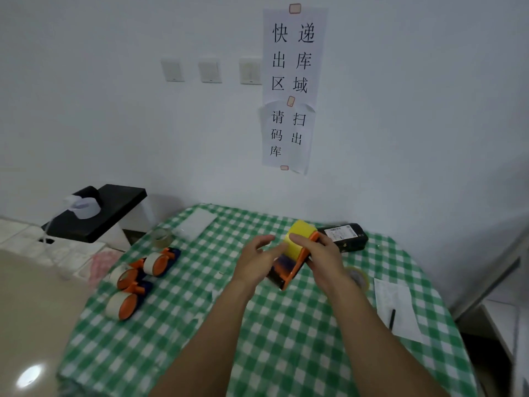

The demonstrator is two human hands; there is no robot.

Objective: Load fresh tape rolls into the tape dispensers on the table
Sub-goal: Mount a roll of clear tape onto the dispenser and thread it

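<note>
I hold an orange dispenser [292, 272] above the middle of the table [286, 353], and the yellow tape roll [299, 239] sits in its upper end, between my two hands. My right hand [325, 257] grips the dispenser from the right side, with curled fingers around the orange plate and the thumb lying on the yellow roll. My left hand [256, 260] is at the left side of the dispenser; the fingers I can see are almost straight and the thumb touches the face of the roll, but I cannot tell if the hidden fingers hold something below. Left of the dispenser, three loaded dispensers [127, 277] lie on the green checked cloth, each with a pale roll, and behind them stands a clear tape roll [162, 237]. Just behind the dispenser lies a black device [347, 237] with a white label, too small to read. Right of the dispenser, near my right wrist, lies another tape roll [359, 277], and farther right a sheet of paper [400, 305] with a black pen [392, 319] on it. On the wall above the dispenser hang two paper signs: the upper sign [293, 55] reads 快递出库区域, and the lower sign [286, 136] reads 请扫码出库.
</note>
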